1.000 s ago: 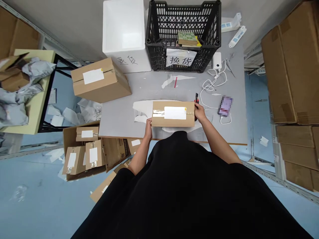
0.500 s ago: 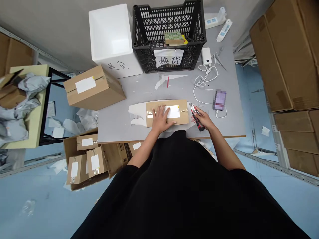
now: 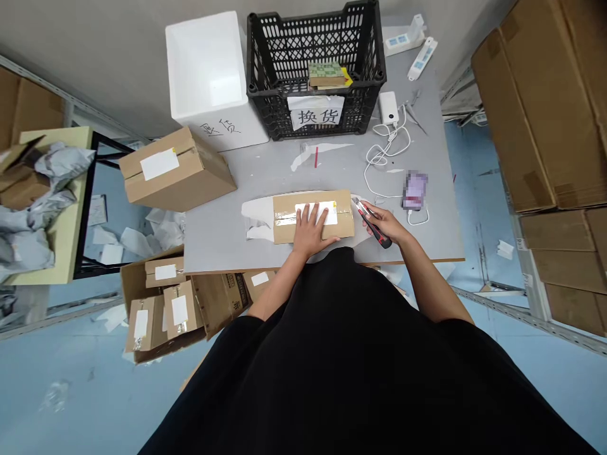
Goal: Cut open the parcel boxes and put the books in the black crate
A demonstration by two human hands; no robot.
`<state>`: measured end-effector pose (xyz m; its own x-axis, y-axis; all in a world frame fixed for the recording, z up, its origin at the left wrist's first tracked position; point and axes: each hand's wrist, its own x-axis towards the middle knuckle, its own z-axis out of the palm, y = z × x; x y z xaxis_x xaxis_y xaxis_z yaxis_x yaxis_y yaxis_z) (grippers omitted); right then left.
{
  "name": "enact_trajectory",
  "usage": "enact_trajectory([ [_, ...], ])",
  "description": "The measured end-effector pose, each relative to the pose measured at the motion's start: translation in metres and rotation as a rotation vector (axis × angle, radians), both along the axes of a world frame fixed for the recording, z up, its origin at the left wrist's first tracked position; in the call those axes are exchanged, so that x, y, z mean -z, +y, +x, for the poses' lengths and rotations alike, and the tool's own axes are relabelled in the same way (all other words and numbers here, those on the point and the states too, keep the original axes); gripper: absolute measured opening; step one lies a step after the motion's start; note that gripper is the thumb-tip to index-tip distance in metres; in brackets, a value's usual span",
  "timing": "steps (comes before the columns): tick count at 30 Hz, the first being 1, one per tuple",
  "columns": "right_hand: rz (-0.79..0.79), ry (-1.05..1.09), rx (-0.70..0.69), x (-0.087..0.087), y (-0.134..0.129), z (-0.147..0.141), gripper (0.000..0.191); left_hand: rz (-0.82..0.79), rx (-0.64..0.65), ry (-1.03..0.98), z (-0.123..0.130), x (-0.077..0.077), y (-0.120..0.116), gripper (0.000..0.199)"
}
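A flat brown cardboard box [image 3: 284, 230] lies on the grey table with a white label [image 3: 331, 213] and clear tape along its top. My left hand [image 3: 309, 235] rests on it, fingers spread over the label and the near half. Wrapped in the fingers of my right hand [image 3: 383, 221] is a red-and-black utility knife [image 3: 377, 232]. Its tip points up and left, close to the box's right end; whether it touches the cardboard I cannot tell. White torn wrapping [image 3: 258, 208] sticks out from under the box at the left.
Behind stand a white foam bin [image 3: 213, 123] and a black crate [image 3: 270, 110] with books inside. A taller carton [image 3: 190, 183] is at the table's left. A phone [image 3: 415, 191] and tangled white cable [image 3: 379, 158] lie at right. An open carton of boxes [image 3: 190, 338] sits below left.
My left hand has slid a little rightward across the box. The knife in my right hand has turned slightly, its tip now nearer the box's right end. The view has shifted slightly.
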<state>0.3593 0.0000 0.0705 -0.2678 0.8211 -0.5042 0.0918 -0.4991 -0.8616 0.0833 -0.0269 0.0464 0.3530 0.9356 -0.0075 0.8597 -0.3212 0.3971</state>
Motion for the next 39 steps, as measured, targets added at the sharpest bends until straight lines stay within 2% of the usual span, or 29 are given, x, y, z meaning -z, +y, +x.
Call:
enact_trajectory([
  [7,-0.024,0.017,-0.052,-0.003,0.003,0.004,0.068,0.027,0.007,0.064,0.003,0.001,0.001,0.108],
  [15,0.016,0.002,-0.166,0.004,0.005,0.013,0.064,0.013,-0.062,0.061,0.012,0.004,0.003,0.119],
  [26,0.001,-0.158,-0.357,-0.018,0.006,0.018,0.059,-0.033,-0.101,0.073,0.013,0.002,0.004,0.123],
  [39,0.037,-0.261,-0.431,-0.022,0.005,0.024,0.058,-0.063,-0.083,0.111,0.012,0.001,0.003,0.126],
])
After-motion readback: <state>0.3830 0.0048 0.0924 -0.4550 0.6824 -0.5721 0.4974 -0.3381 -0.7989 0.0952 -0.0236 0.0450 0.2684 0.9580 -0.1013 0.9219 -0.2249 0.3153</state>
